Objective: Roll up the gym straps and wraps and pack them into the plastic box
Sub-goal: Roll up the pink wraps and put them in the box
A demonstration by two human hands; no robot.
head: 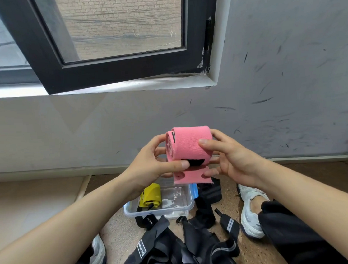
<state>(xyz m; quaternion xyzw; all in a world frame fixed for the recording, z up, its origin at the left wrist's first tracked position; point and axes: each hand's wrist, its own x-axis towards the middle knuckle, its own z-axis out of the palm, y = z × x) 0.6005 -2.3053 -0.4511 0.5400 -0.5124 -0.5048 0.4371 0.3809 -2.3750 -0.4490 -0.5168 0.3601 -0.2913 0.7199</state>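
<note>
A pink wrap [187, 149], mostly rolled, is held up in front of the wall. Its loose end with a black velcro patch hangs down below the roll. My left hand [150, 164] grips the roll's left side, thumb pressed near the velcro. My right hand [228, 157] grips the right side, thumb across the front. Below on the floor sits the clear plastic box [189, 206] with a rolled yellow wrap [151, 196] inside at its left. Several black straps and wraps [194, 242] lie loose in front of the box.
My white shoes [250, 212] rest on the brown floor at either side of the straps. A blue box lid edge [194, 190] shows behind the box. An open black window frame [114, 72] juts out above, over a grey wall.
</note>
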